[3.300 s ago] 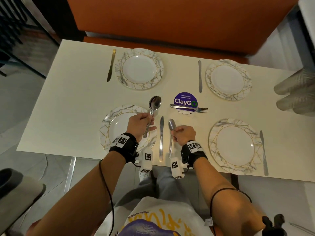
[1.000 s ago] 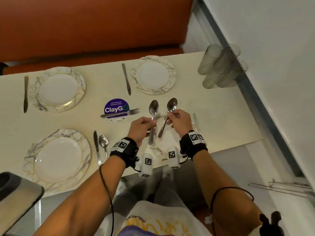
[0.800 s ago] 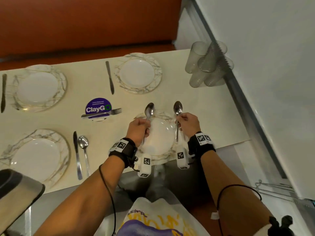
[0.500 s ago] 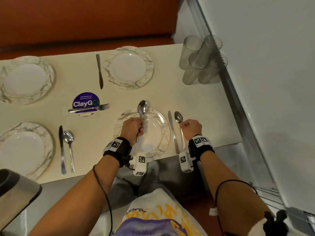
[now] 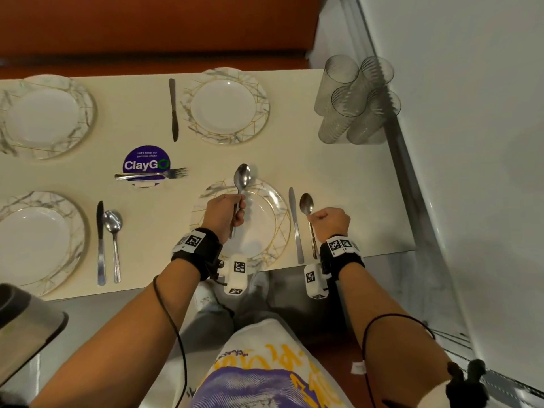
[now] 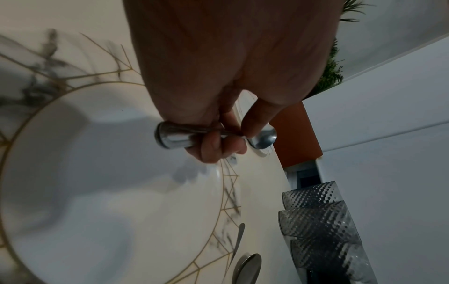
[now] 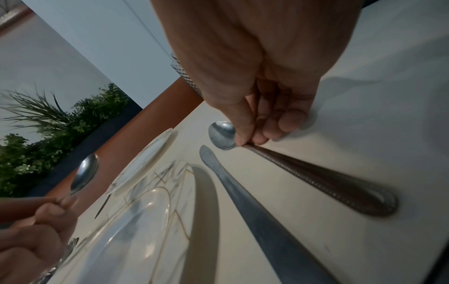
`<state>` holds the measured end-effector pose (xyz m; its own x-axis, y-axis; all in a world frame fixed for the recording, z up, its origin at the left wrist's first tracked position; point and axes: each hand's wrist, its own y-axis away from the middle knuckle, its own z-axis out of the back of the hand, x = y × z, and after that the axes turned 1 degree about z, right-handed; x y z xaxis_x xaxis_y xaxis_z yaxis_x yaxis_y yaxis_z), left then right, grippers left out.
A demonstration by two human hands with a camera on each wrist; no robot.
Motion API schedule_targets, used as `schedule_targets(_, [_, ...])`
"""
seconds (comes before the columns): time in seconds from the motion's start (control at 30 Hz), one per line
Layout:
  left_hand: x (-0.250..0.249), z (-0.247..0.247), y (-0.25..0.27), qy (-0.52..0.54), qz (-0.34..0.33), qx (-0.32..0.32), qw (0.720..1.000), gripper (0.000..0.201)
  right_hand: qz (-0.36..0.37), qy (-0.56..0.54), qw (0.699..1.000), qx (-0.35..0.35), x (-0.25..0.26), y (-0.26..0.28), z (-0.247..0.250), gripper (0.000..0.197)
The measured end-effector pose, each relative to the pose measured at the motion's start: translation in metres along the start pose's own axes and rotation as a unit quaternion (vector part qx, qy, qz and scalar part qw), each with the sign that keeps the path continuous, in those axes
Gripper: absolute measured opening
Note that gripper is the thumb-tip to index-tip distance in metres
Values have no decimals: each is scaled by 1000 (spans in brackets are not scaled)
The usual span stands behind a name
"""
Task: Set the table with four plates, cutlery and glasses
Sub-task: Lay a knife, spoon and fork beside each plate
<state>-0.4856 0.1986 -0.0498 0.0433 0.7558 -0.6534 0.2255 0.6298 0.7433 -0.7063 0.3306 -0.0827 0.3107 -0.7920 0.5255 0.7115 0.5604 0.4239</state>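
Observation:
My left hand (image 5: 237, 212) grips a spoon (image 5: 242, 178) by the handle and holds it above the near right plate (image 5: 279, 207), bowl pointing away from me. The left wrist view shows the fingers curled round that spoon's handle (image 6: 175, 138). My right hand (image 5: 316, 216) pinches the neck of a second spoon (image 5: 306, 203), which lies on the table just right of the knife (image 5: 295, 228). In the right wrist view the thumb and fingers (image 7: 243, 138) hold this spoon (image 7: 328, 182) flat beside the knife (image 7: 255, 211).
Several glasses (image 5: 353, 104) stand clustered at the table's far right corner by the wall. A fork (image 5: 153, 173) lies across the purple ClayGo sign (image 5: 145, 163). The near left plate (image 5: 79, 231) has a knife (image 5: 100, 240) and spoon (image 5: 113, 231). Two far plates (image 5: 259, 95) (image 5: 85, 113) and a knife (image 5: 174, 110) lie beyond.
My right hand took a spoon from beside the left hand's, carried it right and lowered it onto the table beside the knife. The left hand kept its spoon above the plate.

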Motion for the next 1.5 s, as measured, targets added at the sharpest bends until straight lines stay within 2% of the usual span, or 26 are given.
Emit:
schedule_targets(0.27, [-4, 2, 0, -1, 10, 13, 1000, 18, 7, 9, 1000, 7, 2, 2, 2, 16])
schedule_targets(0.43, [-6, 2, 3, -20, -9, 24, 999, 16, -8, -38, 998, -45, 12, 6, 4, 9])
schedule_targets(0.57, [-10, 5, 6, -41, -43, 42, 997, 13, 44, -105, 992, -53, 43, 9, 3, 10])
schedule_targets(0.67, [-17, 9, 11, -50, -56, 59, 995, 16, 108, -124, 986, -13, 82, 14, 3, 15])
schedule_targets(0.83, [-33, 30, 22, -107, -77, 81, 988, 18, 171, -154, 967, 106, 151, 26, -2, 39])
schedule_targets(0.9, [-39, 43, 26, -128, -80, 96, 984, 19, 200, -130, 960, 144, 170, 29, -6, 36])
schedule_targets(1.03, [-50, 72, 29, -157, -79, 111, 978, 19, 256, -56, 943, 204, 196, 36, -17, 15])
schedule_targets(1.13, [-61, 100, 33, -168, -87, 114, 975, 19, 266, -48, 940, 206, 213, 48, -29, 13])
schedule_targets(1.23, [-74, 132, 34, -158, -95, 109, 977, 20, 247, -96, 947, 182, 231, 60, -44, 13])
schedule_targets(1.37, [-96, 176, 28, -95, -110, 81, 986, 26, 189, -209, 949, 139, 252, 78, -65, 13])
schedule_targets(1.5, [-121, 201, 27, -13, -149, 44, 988, 26, 152, -262, 941, 151, 261, 95, -91, 11])
